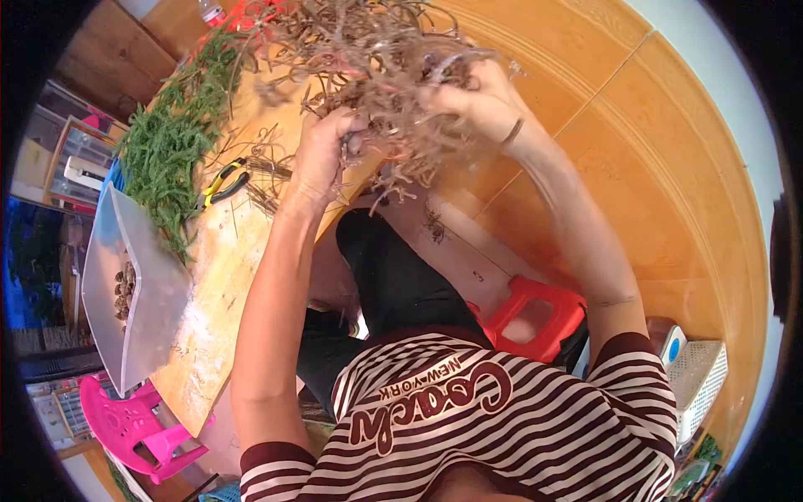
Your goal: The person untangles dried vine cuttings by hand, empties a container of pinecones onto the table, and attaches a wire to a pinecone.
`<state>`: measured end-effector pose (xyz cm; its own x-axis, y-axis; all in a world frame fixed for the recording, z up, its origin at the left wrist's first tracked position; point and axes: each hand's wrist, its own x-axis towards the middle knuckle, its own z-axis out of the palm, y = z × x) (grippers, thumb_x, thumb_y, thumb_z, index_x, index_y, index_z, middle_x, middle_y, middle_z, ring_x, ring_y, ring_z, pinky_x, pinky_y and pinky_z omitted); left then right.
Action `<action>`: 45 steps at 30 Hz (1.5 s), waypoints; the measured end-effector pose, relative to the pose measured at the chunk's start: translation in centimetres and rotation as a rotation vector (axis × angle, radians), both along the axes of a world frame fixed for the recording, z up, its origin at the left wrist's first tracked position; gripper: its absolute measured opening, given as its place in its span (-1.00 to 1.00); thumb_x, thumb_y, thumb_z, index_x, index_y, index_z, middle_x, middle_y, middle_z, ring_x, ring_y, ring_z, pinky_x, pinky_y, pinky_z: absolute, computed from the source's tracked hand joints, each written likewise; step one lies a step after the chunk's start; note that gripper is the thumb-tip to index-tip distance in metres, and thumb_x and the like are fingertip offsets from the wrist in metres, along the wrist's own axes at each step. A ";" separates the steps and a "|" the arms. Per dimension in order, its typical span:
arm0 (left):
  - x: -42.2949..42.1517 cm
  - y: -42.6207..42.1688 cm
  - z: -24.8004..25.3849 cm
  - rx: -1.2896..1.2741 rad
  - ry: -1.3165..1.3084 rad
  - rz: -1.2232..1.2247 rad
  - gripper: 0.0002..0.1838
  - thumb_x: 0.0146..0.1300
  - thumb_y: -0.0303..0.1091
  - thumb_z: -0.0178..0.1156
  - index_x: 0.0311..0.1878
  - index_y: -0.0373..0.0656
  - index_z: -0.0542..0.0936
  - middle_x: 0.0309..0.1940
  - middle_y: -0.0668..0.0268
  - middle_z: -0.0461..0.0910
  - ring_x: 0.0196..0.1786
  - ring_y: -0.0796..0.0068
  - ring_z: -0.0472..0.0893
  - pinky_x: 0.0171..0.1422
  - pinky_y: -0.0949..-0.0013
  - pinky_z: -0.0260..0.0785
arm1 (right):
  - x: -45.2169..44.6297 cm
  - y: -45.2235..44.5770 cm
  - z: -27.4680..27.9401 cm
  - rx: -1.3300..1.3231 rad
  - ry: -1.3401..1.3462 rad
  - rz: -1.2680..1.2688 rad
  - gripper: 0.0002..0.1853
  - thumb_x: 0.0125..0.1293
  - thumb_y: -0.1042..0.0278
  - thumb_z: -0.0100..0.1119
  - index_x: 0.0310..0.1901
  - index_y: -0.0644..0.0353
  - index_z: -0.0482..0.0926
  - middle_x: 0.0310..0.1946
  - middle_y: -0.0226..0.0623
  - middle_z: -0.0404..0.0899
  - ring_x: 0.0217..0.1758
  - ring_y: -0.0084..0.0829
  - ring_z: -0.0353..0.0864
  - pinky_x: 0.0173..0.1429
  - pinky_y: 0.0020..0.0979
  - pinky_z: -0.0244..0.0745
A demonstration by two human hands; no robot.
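Observation:
A large tangle of brown, curly dried twigs (385, 75) is held up over the edge of the wooden table (219, 289). My left hand (322, 151) is closed around the lower left part of the bundle. On the bundle's right side, my right hand (481, 100) grips the twigs, its fingers partly hidden among them. Yellow and black pliers (224, 182) lie on the table left of my left hand, beside thin loose twigs (263, 180). Green leafy sprigs (167, 142) are heaped along the table's far left side.
A translucent bin (159, 293) with pine cones stands at the table's left edge. Below it is a pink chair (138, 427). A red stool (535, 318) and a white basket (701, 389) are on the right. A bottle (211, 12) stands at the top.

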<state>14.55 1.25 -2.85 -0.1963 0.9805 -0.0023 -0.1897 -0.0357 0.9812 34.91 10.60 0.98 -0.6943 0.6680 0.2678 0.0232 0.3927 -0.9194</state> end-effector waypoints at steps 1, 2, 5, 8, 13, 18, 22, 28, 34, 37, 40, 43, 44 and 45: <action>0.0 0.1 -0.1 -0.017 0.028 -0.049 -0.81 0.18 -0.25 0.16 -0.42 -0.17 0.50 -0.57 0.44 0.40 -0.50 0.61 0.33 -0.44 0.48 0.10 | 0.2 0.6 -0.5 -0.049 -0.009 0.004 -0.64 0.19 0.21 0.17 -0.03 0.22 0.52 -0.09 -0.25 0.54 -0.04 -0.44 0.49 0.06 -0.31 0.47; 0.5 0.0 0.4 -0.018 0.027 -0.053 -0.81 0.18 -0.25 0.16 -0.42 -0.17 0.50 -0.57 0.44 0.40 -0.50 0.61 0.33 -0.44 0.48 0.10 | 0.8 1.3 -1.1 -0.159 0.051 -0.024 -0.68 0.18 0.22 0.17 -0.08 0.20 0.53 -0.15 -0.28 0.56 -0.06 -0.44 0.51 0.05 -0.27 0.49; 2.2 -0.4 1.8 0.014 -0.031 -0.070 -0.73 0.25 -0.16 0.14 -0.47 -0.12 0.45 -0.59 0.45 0.38 -0.52 0.61 0.32 -0.40 0.50 0.11 | 1.9 2.7 -2.6 -0.371 0.170 -0.091 -0.76 0.17 0.25 0.17 -0.18 0.16 0.56 -0.27 -0.33 0.58 -0.12 -0.42 0.54 0.04 -0.20 0.51; 2.3 -0.2 1.5 0.037 -0.075 -0.072 -0.64 0.33 -0.06 0.05 -0.34 -0.20 0.55 -0.64 0.47 0.32 -0.50 0.60 0.32 -0.36 0.46 0.17 | 2.3 3.2 -4.3 -0.601 0.541 -0.339 -0.73 0.18 0.28 0.19 -0.10 0.19 0.52 -0.16 -0.21 0.61 -0.11 -0.34 0.60 -0.03 -0.11 0.59; 1.5 -0.5 1.3 0.033 -0.032 -0.053 -0.49 0.32 0.10 0.08 -0.21 -0.28 0.61 -0.65 0.48 0.29 -0.53 0.64 0.28 -0.38 0.53 0.10 | 5.6 7.2 -8.2 -0.833 0.873 0.382 -0.74 0.25 0.28 0.08 -0.06 0.18 0.53 -0.10 -0.20 0.61 -0.06 -0.24 0.60 -0.06 -0.10 0.59; 1.1 -0.8 0.0 0.000 0.071 -0.006 -0.46 0.39 0.04 -0.02 -0.03 -0.34 0.59 -0.66 0.49 0.23 -0.53 0.64 0.26 -0.33 0.47 0.20 | 5.8 4.9 -6.3 -0.815 0.703 -0.233 -0.65 0.33 0.14 -0.11 -0.02 0.16 0.53 -0.10 -0.20 0.63 -0.13 -0.22 0.62 -0.08 -0.12 0.58; 1.5 -1.3 -0.2 -0.032 0.146 0.025 -0.51 0.32 0.02 0.10 -0.09 -0.31 0.61 -0.68 0.51 0.26 -0.55 0.67 0.25 -0.41 0.56 0.05 | 6.1 3.6 -5.5 -0.844 0.688 -0.336 -0.60 0.33 0.06 -0.14 -0.02 0.13 0.55 -0.17 -0.23 0.63 -0.19 -0.25 0.63 -0.11 -0.16 0.59; 2.3 -1.6 -0.6 -0.064 0.186 -0.008 -0.54 0.34 -0.07 0.10 0.00 -0.35 0.57 -0.68 0.53 0.21 -0.55 0.67 0.22 -0.38 0.53 0.16 | 9.5 7.1 -10.3 -1.095 0.862 0.017 -0.59 0.32 0.07 -0.15 0.04 0.08 0.54 -0.15 -0.25 0.62 -0.17 -0.23 0.63 -0.05 -0.19 0.59; 3.8 -1.7 -0.9 -0.115 0.187 -0.066 -0.55 0.34 -0.08 0.11 0.03 -0.32 0.56 -0.68 0.54 0.22 -0.56 0.69 0.22 -0.40 0.55 0.12 | 9.5 7.2 -12.1 -1.012 0.867 0.074 -0.49 0.32 -0.06 -0.13 0.14 0.09 0.48 -0.03 -0.22 0.59 -0.06 -0.13 0.61 -0.01 -0.22 0.58; 4.4 -1.7 -0.9 -0.163 0.179 -0.101 -0.55 0.33 -0.07 0.13 0.03 -0.30 0.56 -0.68 0.56 0.23 -0.57 0.70 0.21 -0.42 0.56 0.09 | 9.7 6.6 -12.4 -1.017 0.882 0.081 -0.49 0.31 -0.04 -0.10 0.14 0.12 0.48 -0.03 -0.22 0.59 -0.05 -0.15 0.61 0.00 -0.22 0.57; 4.7 -1.7 -0.7 -0.163 0.192 -0.105 -0.55 0.32 -0.07 0.14 0.03 -0.30 0.56 -0.68 0.56 0.23 -0.59 0.71 0.21 -0.44 0.56 0.08 | 10.5 6.1 -12.8 -1.010 0.862 0.054 -0.49 0.29 -0.02 -0.07 0.15 0.14 0.47 -0.03 -0.22 0.60 -0.05 -0.17 0.60 0.01 -0.22 0.56; 4.8 -1.9 -1.0 -0.173 0.202 -0.118 -0.56 0.32 -0.08 0.14 0.03 -0.29 0.57 -0.68 0.56 0.24 -0.59 0.71 0.20 -0.45 0.57 0.06 | 11.1 5.7 -13.3 -1.005 0.841 0.027 -0.48 0.28 0.00 -0.03 0.15 0.16 0.47 -0.04 -0.21 0.60 -0.04 -0.18 0.60 0.02 -0.22 0.55; 4.7 -1.8 -1.2 -0.181 0.206 -0.127 -0.57 0.32 -0.09 0.14 0.03 -0.28 0.57 -0.68 0.56 0.24 -0.59 0.72 0.20 -0.46 0.57 0.06 | 11.4 5.6 -13.5 -1.005 0.832 0.022 -0.48 0.27 0.00 -0.02 0.16 0.17 0.47 -0.04 -0.21 0.60 -0.04 -0.19 0.60 0.02 -0.22 0.55; 4.7 -1.8 -1.4 -0.189 0.210 -0.136 -0.57 0.32 -0.09 0.15 0.03 -0.28 0.57 -0.68 0.56 0.25 -0.59 0.72 0.20 -0.46 0.57 0.05 | 11.6 5.5 -13.7 -0.999 0.818 0.010 -0.48 0.27 0.01 -0.01 0.16 0.17 0.47 -0.04 -0.21 0.60 -0.04 -0.19 0.60 0.03 -0.22 0.54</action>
<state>19.22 -0.53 -4.28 -0.0788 0.9840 -0.1600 0.0277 0.1626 0.9863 46.53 16.11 -12.72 -0.5729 0.8196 0.0053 -0.6816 -0.4728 -0.5584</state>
